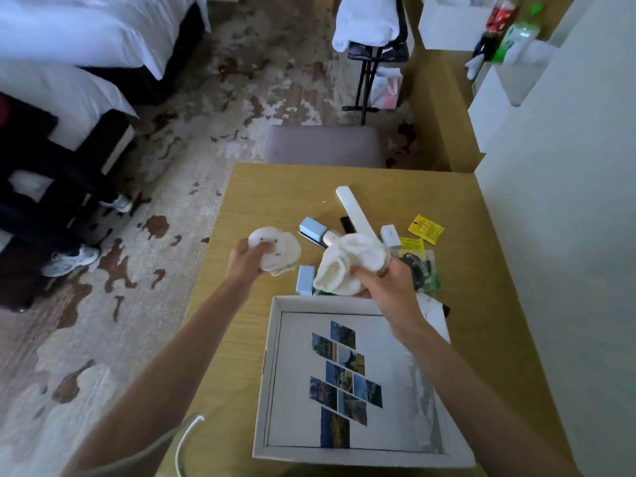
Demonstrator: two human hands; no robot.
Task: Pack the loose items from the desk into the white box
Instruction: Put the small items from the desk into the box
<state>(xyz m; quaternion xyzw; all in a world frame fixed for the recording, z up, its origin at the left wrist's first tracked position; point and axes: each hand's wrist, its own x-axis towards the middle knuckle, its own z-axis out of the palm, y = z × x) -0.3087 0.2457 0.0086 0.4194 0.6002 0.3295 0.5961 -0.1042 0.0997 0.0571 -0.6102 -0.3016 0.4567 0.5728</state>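
Head view. The person stood over the pale wooden desk (261,194) with both hands raised above it. The left hand (246,259) was closed around a round white padded object with small dark dots (275,251), held over the desk's left part, well clear of the box. The right hand (385,282) gripped a crumpled white cloth pouch (347,266), held just above the far rim of the shallow white cardboard box (272,373), which lay open at the desk's near edge with a printed sheet of blue picture tiles (344,370) on its floor.

The step in hand appeared to be the gathering of soft white items; nothing loose had yet been laid on the sheet. The next move would call for lowering each hand over the box and releasing.

Still loose beyond the box lay a long white bar (352,208), two pale blue blocks (311,228), yellow sachets (426,228) and a clear bag of dark cables (421,270).

The cloth and the right hand hid what lay beneath them. Motion blur left the identity of the round object uncertain, and the small white block beside the sachets was illegible.
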